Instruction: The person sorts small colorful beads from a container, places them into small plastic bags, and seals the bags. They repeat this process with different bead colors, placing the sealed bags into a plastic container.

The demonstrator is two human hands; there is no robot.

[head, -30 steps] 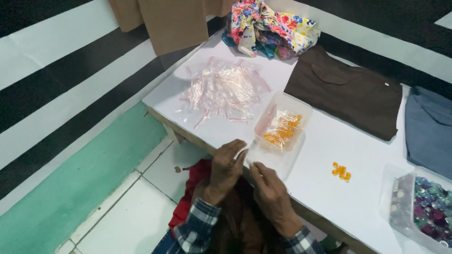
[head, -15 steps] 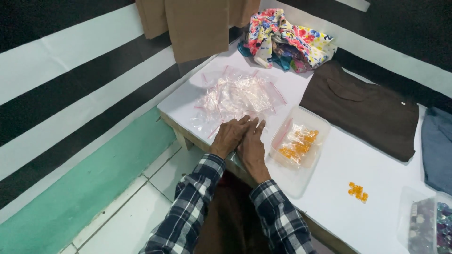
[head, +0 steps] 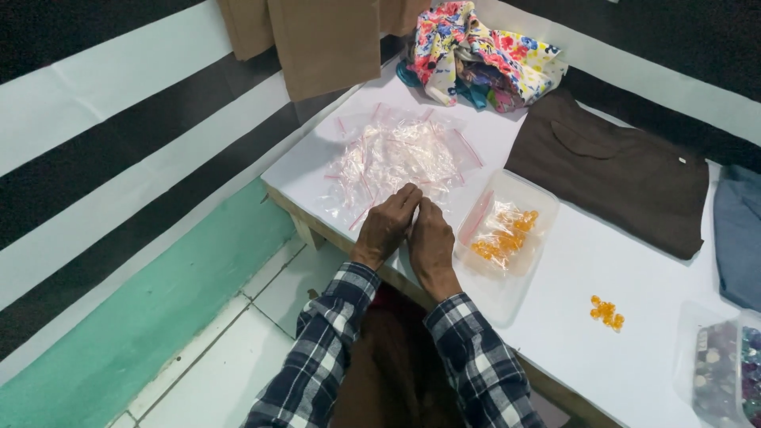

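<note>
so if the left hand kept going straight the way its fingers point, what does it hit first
Most likely the pile of small clear zip bags: the left hand points away from the person, fingertips already at the pile's near edge. Whether they touch it is unclear.

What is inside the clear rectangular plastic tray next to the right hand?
The clear rectangular plastic tray holds small orange beads, apparently packed in a small clear bag with a red strip. How many beads there are cannot be told. The right hand rests beside it.
</note>
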